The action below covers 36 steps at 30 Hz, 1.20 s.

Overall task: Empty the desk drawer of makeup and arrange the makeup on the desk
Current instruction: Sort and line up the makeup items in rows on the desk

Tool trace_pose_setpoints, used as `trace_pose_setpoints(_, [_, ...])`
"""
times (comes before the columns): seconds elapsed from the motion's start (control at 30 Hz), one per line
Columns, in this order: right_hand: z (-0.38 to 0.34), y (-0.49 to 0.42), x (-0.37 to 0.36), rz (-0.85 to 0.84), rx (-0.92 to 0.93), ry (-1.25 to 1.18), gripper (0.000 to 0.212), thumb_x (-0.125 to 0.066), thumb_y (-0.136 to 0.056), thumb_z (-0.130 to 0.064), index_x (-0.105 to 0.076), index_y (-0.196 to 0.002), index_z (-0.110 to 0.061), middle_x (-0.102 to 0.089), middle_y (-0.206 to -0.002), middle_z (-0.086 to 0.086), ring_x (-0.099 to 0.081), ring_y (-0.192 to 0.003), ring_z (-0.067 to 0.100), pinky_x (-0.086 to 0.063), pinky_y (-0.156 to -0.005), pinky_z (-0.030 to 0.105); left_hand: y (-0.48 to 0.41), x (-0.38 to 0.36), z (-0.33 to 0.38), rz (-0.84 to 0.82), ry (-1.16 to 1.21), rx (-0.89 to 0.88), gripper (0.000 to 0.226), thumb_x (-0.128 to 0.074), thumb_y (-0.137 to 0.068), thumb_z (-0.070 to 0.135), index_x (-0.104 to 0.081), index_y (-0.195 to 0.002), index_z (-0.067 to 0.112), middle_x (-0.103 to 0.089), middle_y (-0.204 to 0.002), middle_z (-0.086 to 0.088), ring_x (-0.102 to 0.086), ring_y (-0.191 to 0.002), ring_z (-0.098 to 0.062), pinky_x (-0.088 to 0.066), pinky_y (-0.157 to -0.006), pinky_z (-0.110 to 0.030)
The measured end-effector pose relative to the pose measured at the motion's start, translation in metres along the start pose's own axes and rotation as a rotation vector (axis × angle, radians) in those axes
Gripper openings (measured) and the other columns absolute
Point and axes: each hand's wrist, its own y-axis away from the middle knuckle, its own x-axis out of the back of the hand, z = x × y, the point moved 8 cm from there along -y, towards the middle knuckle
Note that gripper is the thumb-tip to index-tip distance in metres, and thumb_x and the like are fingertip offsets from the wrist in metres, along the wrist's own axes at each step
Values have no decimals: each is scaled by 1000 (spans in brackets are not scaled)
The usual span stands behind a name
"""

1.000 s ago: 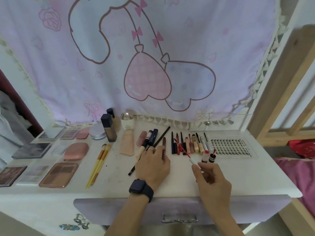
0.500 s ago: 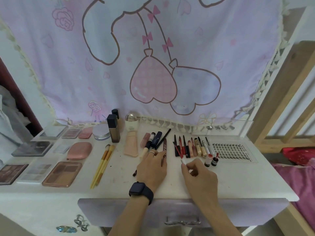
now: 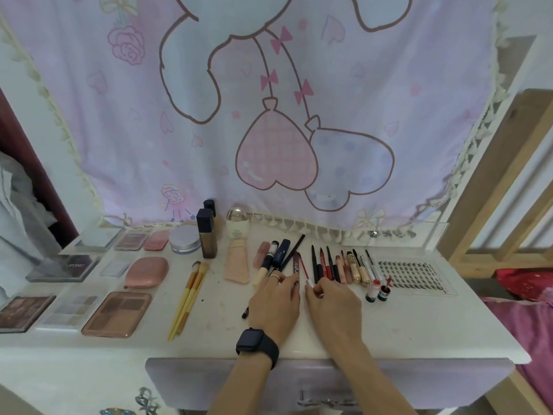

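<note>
At lower centre of the frame the left hand (image 3: 273, 304) lies flat on the desk (image 3: 419, 322), fingertips resting on a maroon tube (image 3: 295, 263). Just right of it the right hand (image 3: 333, 304) pinches the white end of a red wand (image 3: 302, 266), beside the row of pencils (image 3: 329, 263). Palettes (image 3: 116, 313) fill the lower left.

Soft, flat light, a bit dim, a pink-lilac cast over the curtain (image 3: 149, 130) and desk (image 3: 419, 324); faint shadows, a mild sheen on the desk's front edge. Wide-angle bend at the sides, frame (image 3: 493, 187) leaning in, corners soft, centre fairly sharp
</note>
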Motion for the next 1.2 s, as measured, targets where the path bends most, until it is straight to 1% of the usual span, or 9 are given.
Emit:
trace_pose_setpoints(0.2, [-1, -4, -4, -23, -27, 57, 36, -64, -96, -39, -64, -67, -18, -54, -63, -8, -50, -61, 12, -38, -57, 25, 0, 0, 1, 17, -3, -14, 31, -45, -102, 39, -62, -128, 33, -58, -114, 9, -56, -103, -10, -42, -65, -24])
trace_pose_setpoints(0.4, [2, -5, -6, -78, -59, 75, 44, -53, -100, -51, -72, -78, -18, -64, -79, -7, -56, -74, 12, -45, -68, 26, -1, 0, 1, 10, 11, -3, 31, -47, -101, 40, -62, -128, 35, -58, -113, 10, -57, -100, -10, -44, -64, -26])
trace_pose_setpoints(0.5, [4, -2, -2, -74, -78, 49, 50, -50, -99, -58, -71, -75, -20, -64, -76, -9, -56, -73, 8, -39, -66, 23, 0, 0, 1, 5, 6, -15, 32, -46, -102, 38, -61, -130, 34, -59, -116, 11, -56, -102, -9, -42, -64, -24])
trace_pose_setpoints(0.57, [5, 2, 4, -22, -37, -9, 38, -58, -97, -51, -74, -80, -20, -66, -77, -11, -58, -72, 7, -41, -67, 22, -1, -1, 1, 2, 5, -21, 33, -45, -103, 38, -61, -131, 34, -60, -120, 13, -55, -107, -8, -46, -68, -25])
trace_pose_setpoints(0.63, [6, 6, 9, 5, 21, -73, 21, -68, -93, -39, -76, -95, -20, -70, -86, -10, -62, -76, 9, -46, -71, 23, -1, -1, 1, -7, -6, -24, 33, -44, -104, 38, -61, -132, 35, -60, -123, 16, -54, -110, -8, -49, -71, -26])
trace_pose_setpoints(0.7, [6, 7, 10, -21, 57, -92, 21, -71, -92, -33, -76, -109, -21, -73, -92, -7, -64, -80, 13, -49, -75, 25, -2, -2, 1, -15, -11, -26, 33, -43, -104, 39, -60, -132, 37, -59, -123, 18, -54, -111, -7, -50, -73, -27])
trace_pose_setpoints(0.87, [1, 0, 3, -57, 108, -51, 16, -67, -96, -28, -78, -103, -20, -71, -85, -3, -61, -77, 15, -51, -72, 28, -4, -3, 2, -31, -12, -27, 33, -45, -103, 41, -61, -131, 38, -60, -123, 20, -54, -110, -5, -51, -73, -27])
trace_pose_setpoints(1.07, [2, -6, -2, -85, 106, -75, 19, -62, -100, -26, -77, -110, -21, -69, -89, -3, -60, -75, 13, -47, -70, 24, -7, -4, 6, -51, 18, -50, 32, -47, -103, 42, -62, -130, 37, -63, -120, 17, -57, -107, -7, -52, -73, -30])
trace_pose_setpoints(1.2, [4, -9, -4, -81, 85, -72, 20, -61, -100, -26, -76, -112, -20, -69, -93, -2, -61, -78, 14, -47, -71, 24, -9, -5, 6, -58, -3, -47, 31, -47, -103, 43, -62, -129, 38, -64, -117, 16, -58, -106, -8, -53, -73, -31])
